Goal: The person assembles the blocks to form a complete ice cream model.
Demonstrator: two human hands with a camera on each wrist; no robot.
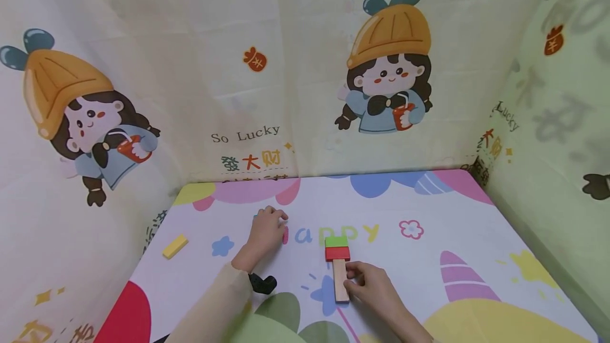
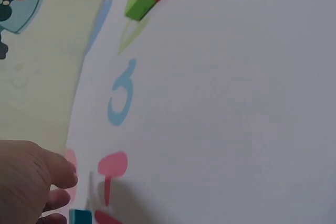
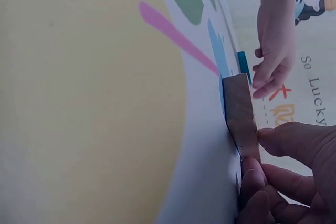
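A bare wooden block point(image 1: 340, 281) lies lengthwise on the table, its far end meeting a red block point(image 1: 337, 253). Behind the red one is a green block point(image 1: 337, 241). My right hand point(image 1: 375, 283) holds the wooden block at its right side with thumb and fingertips; the right wrist view shows the digits close around the block's near part. Farther left, my left hand point(image 1: 267, 229) hovers over the table with loosely bent fingers. Close by those fingertips stands a teal block point(image 3: 243, 66), mostly covered by the hand in the head view.
A yellow block point(image 1: 175, 246) lies at the table's left side. The tabletop point(image 1: 381, 205) carries printed letters, flowers and coloured shapes. A printed cloth point(image 1: 310, 83) hangs behind the table and along both sides.
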